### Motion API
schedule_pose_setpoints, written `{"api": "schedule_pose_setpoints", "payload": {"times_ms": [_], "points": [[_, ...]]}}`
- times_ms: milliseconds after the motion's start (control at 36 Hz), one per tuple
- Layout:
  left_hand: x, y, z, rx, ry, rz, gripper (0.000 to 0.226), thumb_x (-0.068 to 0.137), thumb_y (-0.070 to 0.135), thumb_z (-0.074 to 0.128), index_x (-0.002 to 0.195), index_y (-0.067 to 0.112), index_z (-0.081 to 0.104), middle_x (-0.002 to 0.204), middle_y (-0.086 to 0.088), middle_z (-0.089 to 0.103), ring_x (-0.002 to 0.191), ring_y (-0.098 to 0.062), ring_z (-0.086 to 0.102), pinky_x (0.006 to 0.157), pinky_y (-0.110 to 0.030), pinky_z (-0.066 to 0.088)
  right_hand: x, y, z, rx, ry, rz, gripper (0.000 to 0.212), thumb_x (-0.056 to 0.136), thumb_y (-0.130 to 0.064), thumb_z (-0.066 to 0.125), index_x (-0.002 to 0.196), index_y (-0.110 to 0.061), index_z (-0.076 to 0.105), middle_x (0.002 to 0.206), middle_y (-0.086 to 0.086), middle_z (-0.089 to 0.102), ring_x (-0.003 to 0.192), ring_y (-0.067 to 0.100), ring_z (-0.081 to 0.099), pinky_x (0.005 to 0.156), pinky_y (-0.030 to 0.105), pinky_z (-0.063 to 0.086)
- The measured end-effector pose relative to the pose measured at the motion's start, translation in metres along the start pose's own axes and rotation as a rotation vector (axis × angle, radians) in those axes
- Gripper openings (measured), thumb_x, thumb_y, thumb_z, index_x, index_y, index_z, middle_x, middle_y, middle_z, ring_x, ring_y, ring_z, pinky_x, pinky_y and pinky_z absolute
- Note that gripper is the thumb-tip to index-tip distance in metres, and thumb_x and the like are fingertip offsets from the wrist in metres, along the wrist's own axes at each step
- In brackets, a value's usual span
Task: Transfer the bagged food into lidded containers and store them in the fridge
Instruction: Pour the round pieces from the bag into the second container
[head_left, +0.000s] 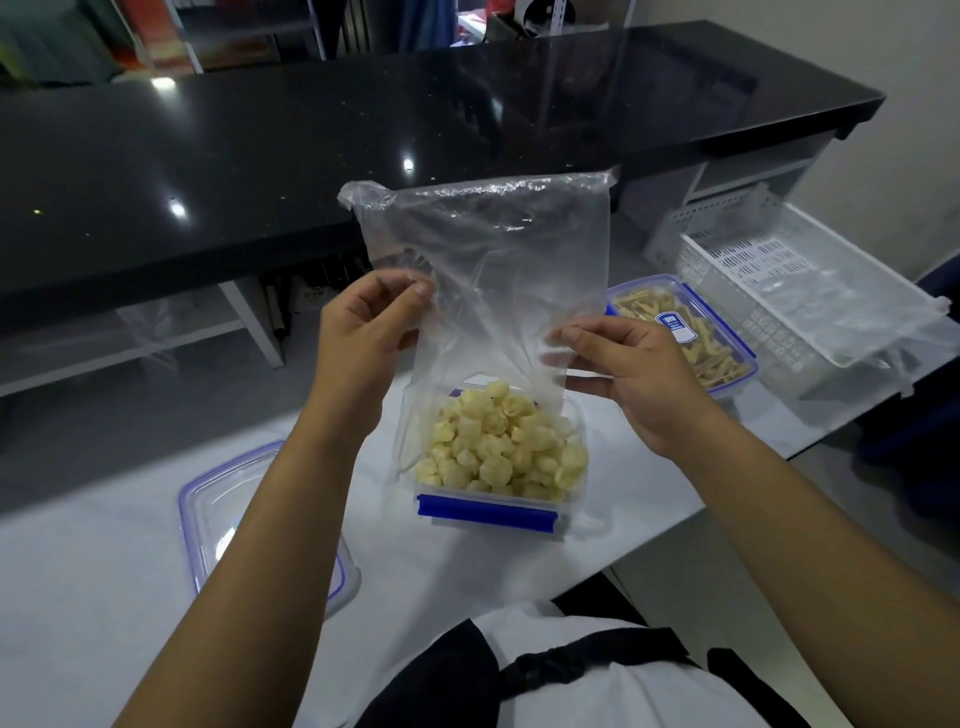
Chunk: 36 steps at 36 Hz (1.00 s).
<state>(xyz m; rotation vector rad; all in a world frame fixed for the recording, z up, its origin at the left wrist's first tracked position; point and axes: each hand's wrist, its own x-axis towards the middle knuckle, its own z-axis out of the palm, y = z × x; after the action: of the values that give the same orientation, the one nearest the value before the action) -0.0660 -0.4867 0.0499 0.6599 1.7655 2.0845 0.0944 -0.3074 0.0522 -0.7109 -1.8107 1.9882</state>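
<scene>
Clear plastic bag (483, 270) held upright w/ both hands: left hand (363, 338) & right hand (628, 374) pinch its sides, over clear blue-clipped container (498, 512) of pale round puffed snacks (504, 441) on white table (104, 597).
</scene>
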Motion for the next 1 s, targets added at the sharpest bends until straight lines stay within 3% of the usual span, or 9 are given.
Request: {"api": "schedule_pose_setpoints", "payload": {"times_ms": [278,389,500,583,667,806,889,1000], "points": [[-0.002,0.009,0.001,-0.032,0.008,0.063,0.009,0.094,0.015,0.065,0.095,0.019,0.073,0.088,-0.001,0.074,0.084,-0.021,0.07,0.08,-0.037,0.06,-0.007,-0.014,-0.002,0.005,0.002,-0.142,0.014,0.09,-0.014,0.067,0.085,-0.017,0.08,0.095,0.007,0.078,0.094,0.022,0.074,0.074,0.028,0.059],[-0.009,-0.003,0.018,0.016,-0.015,0.009,0.012,0.095,0.006,0.065,0.095,0.015,0.073,0.085,-0.001,0.073,0.076,-0.014,0.066,0.067,-0.026,0.056,-0.008,-0.008,-0.011,-0.177,0.067,-0.079,0.01,0.088,-0.013,0.072,0.083,-0.02,0.078,0.099,0.004,0.076,0.102,0.021,0.069,0.091,0.04,0.057],[-0.016,-0.013,0.024,-0.06,0.062,-0.01,0.018,0.094,0.007,0.066,0.088,0.022,0.073,0.076,0.009,0.071,0.069,-0.006,0.064,0.064,-0.019,0.052,-0.015,-0.016,-0.029,-0.184,0.13,-0.218,0.005,0.084,-0.02,0.077,0.082,-0.024,0.081,0.089,-0.002,0.077,0.087,0.009,0.071,0.078,0.02,0.056],[-0.019,-0.019,0.033,-0.104,0.073,-0.04,0.015,0.095,0.007,0.065,0.104,0.018,0.07,0.079,0.004,0.073,0.069,-0.01,0.067,0.06,-0.022,0.054,-0.012,-0.014,-0.04,-0.24,0.167,-0.17,0.012,0.086,-0.015,0.075,0.076,-0.021,0.08,0.082,0.0,0.076,0.081,0.015,0.07,0.075,0.024,0.057],[-0.025,-0.028,0.051,-0.072,0.076,-0.056,0.031,0.096,0.012,0.064,0.125,0.021,0.06,0.083,-0.002,0.076,0.073,-0.017,0.073,0.059,-0.023,0.055,-0.012,-0.009,-0.06,-0.12,0.245,0.007,0.014,0.089,-0.015,0.071,0.076,-0.013,0.078,0.08,0.004,0.073,0.075,0.023,0.065,0.069,0.032,0.049],[-0.034,-0.044,0.099,-0.127,-0.045,-0.011,0.068,0.093,0.015,0.063,0.145,0.048,0.034,0.085,-0.009,0.073,0.076,-0.024,0.072,0.064,-0.029,0.058,-0.021,-0.022,-0.117,-0.155,0.348,0.0,0.018,0.088,-0.016,0.072,0.071,-0.015,0.077,0.072,0.003,0.071,0.068,0.017,0.065,0.065,0.031,0.053],[-0.036,-0.049,0.134,-0.089,-0.162,0.039,0.073,0.098,0.015,0.06,0.146,0.057,0.026,0.091,-0.005,0.074,0.076,-0.024,0.073,0.066,-0.03,0.06,-0.027,-0.03,-0.156,-0.16,0.457,0.026,0.011,0.087,-0.018,0.074,0.077,-0.012,0.076,0.082,0.013,0.069,0.077,0.026,0.059,0.078,0.042,0.049],[-0.027,-0.051,0.185,0.007,-0.381,0.071,0.055,0.1,0.015,0.058,0.139,0.051,0.046,0.095,-0.003,0.072,0.08,-0.021,0.074,0.072,-0.033,0.061,-0.026,-0.046,-0.216,-0.272,0.553,0.006,0.009,0.088,-0.015,0.073,0.084,-0.007,0.076,0.082,0.008,0.073,0.075,0.017,0.067,0.08,0.035,0.053]]}}
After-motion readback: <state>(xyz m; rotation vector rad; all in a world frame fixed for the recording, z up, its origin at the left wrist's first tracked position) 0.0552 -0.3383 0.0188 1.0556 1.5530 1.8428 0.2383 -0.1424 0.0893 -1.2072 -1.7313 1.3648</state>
